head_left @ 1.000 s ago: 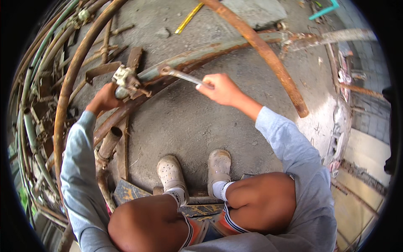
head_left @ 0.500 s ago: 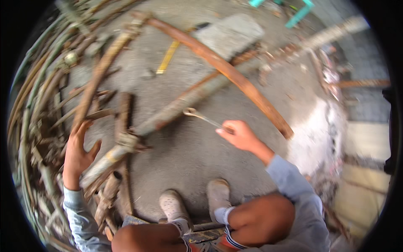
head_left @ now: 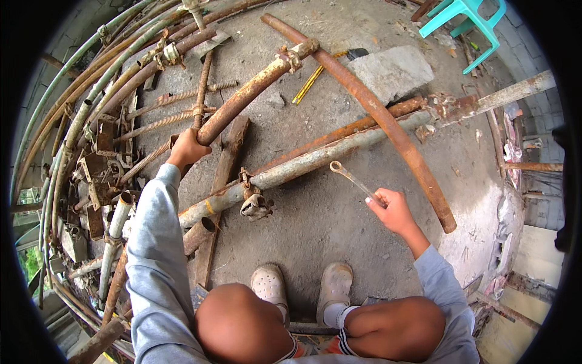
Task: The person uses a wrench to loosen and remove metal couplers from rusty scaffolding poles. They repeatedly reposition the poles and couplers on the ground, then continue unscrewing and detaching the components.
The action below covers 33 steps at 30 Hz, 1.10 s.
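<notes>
My left hand (head_left: 187,150) is closed around the near end of a short, rusty steel pipe (head_left: 254,88). A corroded scaffold clamp (head_left: 289,58) sits near that pipe's far end, which rests across or against a longer rusty pipe (head_left: 379,112). My right hand (head_left: 393,212) grips a metal ring wrench (head_left: 354,179) by its handle, its ring end pointing up and left over the concrete. Between my hands lies a long grey pipe (head_left: 327,144), with another rusty clamp (head_left: 254,205) near its lower left part.
Many pipes, threaded rods (head_left: 159,124) and clamps pile up on the left. Beyond the pipes are a flat concrete slab (head_left: 394,73) and a yellow folding rule or strip (head_left: 309,84). A turquoise plastic chair (head_left: 470,18) stands at far right. A wooden plank (head_left: 225,164) lies under the grey pipe.
My left hand, spread open before, has closed on the near end of the clamped pipe. My right hand still holds the wrench. The whole view has shifted and sharpened.
</notes>
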### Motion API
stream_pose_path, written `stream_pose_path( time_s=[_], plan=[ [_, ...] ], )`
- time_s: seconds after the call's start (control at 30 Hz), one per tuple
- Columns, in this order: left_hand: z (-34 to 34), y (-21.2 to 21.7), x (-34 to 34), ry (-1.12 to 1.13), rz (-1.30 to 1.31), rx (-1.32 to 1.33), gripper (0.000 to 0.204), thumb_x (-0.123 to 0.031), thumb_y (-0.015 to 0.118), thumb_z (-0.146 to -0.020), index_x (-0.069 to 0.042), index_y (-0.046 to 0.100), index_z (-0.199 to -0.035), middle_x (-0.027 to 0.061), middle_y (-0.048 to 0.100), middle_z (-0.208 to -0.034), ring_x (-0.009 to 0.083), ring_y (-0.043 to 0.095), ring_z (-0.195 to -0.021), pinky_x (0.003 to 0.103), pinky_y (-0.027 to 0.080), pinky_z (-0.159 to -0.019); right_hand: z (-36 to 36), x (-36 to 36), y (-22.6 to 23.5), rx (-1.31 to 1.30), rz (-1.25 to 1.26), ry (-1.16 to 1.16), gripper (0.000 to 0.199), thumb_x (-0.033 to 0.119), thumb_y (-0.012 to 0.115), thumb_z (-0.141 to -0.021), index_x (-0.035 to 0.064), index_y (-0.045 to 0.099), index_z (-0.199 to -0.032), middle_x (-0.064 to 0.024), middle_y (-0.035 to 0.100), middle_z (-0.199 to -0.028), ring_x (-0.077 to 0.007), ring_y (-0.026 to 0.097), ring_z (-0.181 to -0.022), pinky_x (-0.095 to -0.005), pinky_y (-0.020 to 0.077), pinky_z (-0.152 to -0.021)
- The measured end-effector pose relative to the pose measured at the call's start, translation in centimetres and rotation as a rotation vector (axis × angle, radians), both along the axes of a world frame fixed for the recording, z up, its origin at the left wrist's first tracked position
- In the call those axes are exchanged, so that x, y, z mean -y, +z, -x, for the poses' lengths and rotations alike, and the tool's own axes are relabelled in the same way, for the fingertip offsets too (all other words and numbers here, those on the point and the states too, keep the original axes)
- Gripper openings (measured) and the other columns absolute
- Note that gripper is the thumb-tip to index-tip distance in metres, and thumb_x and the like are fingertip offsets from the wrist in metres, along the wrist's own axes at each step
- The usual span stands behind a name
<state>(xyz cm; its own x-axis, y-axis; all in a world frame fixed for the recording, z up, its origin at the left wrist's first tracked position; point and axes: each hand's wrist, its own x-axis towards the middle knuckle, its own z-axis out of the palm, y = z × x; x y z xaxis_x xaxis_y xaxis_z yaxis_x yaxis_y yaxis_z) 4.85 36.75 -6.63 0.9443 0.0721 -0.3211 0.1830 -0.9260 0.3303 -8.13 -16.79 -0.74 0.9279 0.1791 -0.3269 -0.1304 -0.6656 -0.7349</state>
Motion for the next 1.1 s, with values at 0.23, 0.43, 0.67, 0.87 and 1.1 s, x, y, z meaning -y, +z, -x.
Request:
stream_pose_path(
  time_s=[0.23, 0.43, 0.67, 0.87, 1.1],
  plan=[
    [3.9, 5.9, 6.6, 0.008, -0.055, 0.03, 0.042, -0.023, 0.075, -0.072, -0.005, 0.072, -0.11, 0.0222, 0.074, -0.1, 0.0389, 0.071, -0.097, 0.048, 0.057, -0.088, -3.0, 0.5, 1.6, 0.14, -0.038, -0.142, 0.038, 0.023, 0.07, -0.099, 0.0032, 0.054, -0.071, 0.0053, 0.042, -0.06, -0.0052, 0.036, -0.058, -0.0285, 0.0314, -0.051],
    [5.2, 4.6, 4.1, 0.053, 0.13, -0.198, 0.038, -0.028, 0.079, -0.074, -0.004, 0.074, -0.102, 0.0197, 0.075, -0.099, 0.0342, 0.074, -0.091, 0.046, 0.059, -0.078, -8.0, -4.9, 1.5, 0.36, 0.007, -0.128, 0.031, 0.026, 0.064, -0.104, 0.0027, 0.064, -0.084, 0.0047, 0.051, -0.072, -0.0053, 0.046, -0.069, -0.0258, 0.0375, -0.059],
    [1.4, 3.0, 9.5, -0.084, 0.188, 0.062, 0.091, -0.05, 0.092, -0.063, -0.008, 0.051, -0.133, 0.0178, 0.067, -0.118, 0.036, 0.067, -0.111, 0.052, 0.055, -0.087, -13.2, -1.1, 0.5, 0.202, 0.156, 0.048, 0.038, 0.026, 0.059, -0.106, 0.005, 0.05, -0.076, 0.0062, 0.037, -0.069, -0.0044, 0.031, -0.063, -0.0276, 0.025, -0.054],
    [-5.2, -1.2, 15.0, 0.147, 0.209, -0.001, 0.099, -0.05, 0.093, -0.062, -0.008, 0.049, -0.14, 0.0135, 0.069, -0.123, 0.0338, 0.067, -0.114, 0.053, 0.052, -0.09, -16.6, -8.4, 7.8, 0.328, 0.302, 0.539, 0.035, 0.026, 0.061, -0.104, 0.0003, 0.057, -0.081, 0.0012, 0.044, -0.065, -0.0085, 0.036, -0.06, -0.0301, 0.0296, -0.053],
    [-7.4, -2.2, 17.3, 0.061, 0.19, 0.128, 0.029, -0.019, 0.079, -0.077, -0.012, 0.076, -0.105, 0.0115, 0.076, -0.107, 0.0278, 0.074, -0.1, 0.04, 0.059, -0.083, -24.8, -11.2, 10.0, 0.309, 0.312, 0.546, 0.032, 0.026, 0.059, -0.105, -0.0003, 0.056, -0.087, -0.0023, 0.046, -0.064, -0.0091, 0.037, -0.061, -0.0303, 0.0293, -0.054]
  ],
)
